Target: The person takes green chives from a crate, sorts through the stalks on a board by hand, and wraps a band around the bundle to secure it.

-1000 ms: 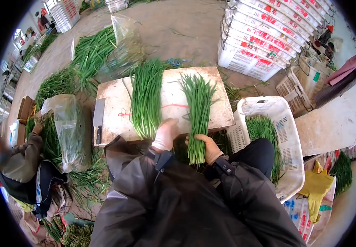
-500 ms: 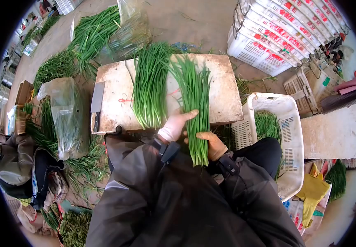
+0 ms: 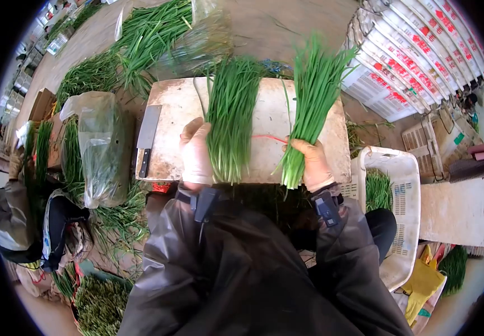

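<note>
A bunch of Chinese chives (image 3: 232, 123) lies on the pale board (image 3: 166, 101), its cut ends toward me. Along the left side of that bunch is my gloved left hand (image 3: 196, 154), fingers curled closed; whatever they hold is hidden. My right hand (image 3: 313, 162) grips a second bunch of chives (image 3: 317, 89) near its base, upright and tilted to the right above the board's right part. A red tie (image 3: 270, 136) runs from the lying bunch to my right fingers. At the board's left edge rests a cleaver (image 3: 149, 126) with a black handle.
A white basket (image 3: 412, 185) containing chives stands by my right knee. Stacked white crates (image 3: 387, 84) rise at the back right. To the left are a plastic-wrapped bundle (image 3: 104, 157) and another person's sleeve (image 3: 15, 207). Loose chives (image 3: 155, 33) lie beyond the board.
My right hand has lifted the second bunch up and right, away from the lying one. My left hand has let go of it and moved to the lying bunch's left side.
</note>
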A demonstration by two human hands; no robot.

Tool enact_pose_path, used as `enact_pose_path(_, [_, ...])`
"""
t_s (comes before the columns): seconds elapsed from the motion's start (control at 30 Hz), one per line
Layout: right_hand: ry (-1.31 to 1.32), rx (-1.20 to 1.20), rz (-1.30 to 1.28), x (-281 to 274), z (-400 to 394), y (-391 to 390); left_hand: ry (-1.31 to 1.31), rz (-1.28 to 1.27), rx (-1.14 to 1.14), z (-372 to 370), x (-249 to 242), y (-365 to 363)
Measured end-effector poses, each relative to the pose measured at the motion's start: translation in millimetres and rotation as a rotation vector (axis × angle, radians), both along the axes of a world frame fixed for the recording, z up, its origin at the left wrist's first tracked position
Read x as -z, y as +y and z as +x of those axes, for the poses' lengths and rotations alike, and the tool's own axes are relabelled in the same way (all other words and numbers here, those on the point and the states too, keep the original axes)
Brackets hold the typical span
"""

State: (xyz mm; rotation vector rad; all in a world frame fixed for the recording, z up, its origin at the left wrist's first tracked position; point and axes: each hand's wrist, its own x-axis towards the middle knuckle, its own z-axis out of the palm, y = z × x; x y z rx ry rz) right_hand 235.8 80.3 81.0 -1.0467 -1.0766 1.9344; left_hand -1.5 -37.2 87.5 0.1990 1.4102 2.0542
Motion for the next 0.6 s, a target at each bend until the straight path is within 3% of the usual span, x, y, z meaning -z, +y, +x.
enact_pose_path(0.13, [-0.329,-0.057,0.231,21,-64,-4,-0.032,-0.03,-0.091,-18,27,0])
enact_pose_path(0.27, [-0.729,-0.305,0.491,71,-110,-19,-0.031,-0.107,0.041,-12,26,-2])
enact_pose_path(0.33, [-0.89,-0.371,0.593,54,-115,-27,-0.062,-0.065,0.084,-21,40,1])
enact_pose_path(0.47, [-0.596,-0.432,0.524,58,-103,-6,-0.132,-0.092,0.157,-17,40,1])
enact_pose_path(0.6, [-0.684,-0.494,0.541,43,-91,9,-0.117,-0.106,0.209,-16,47,2])
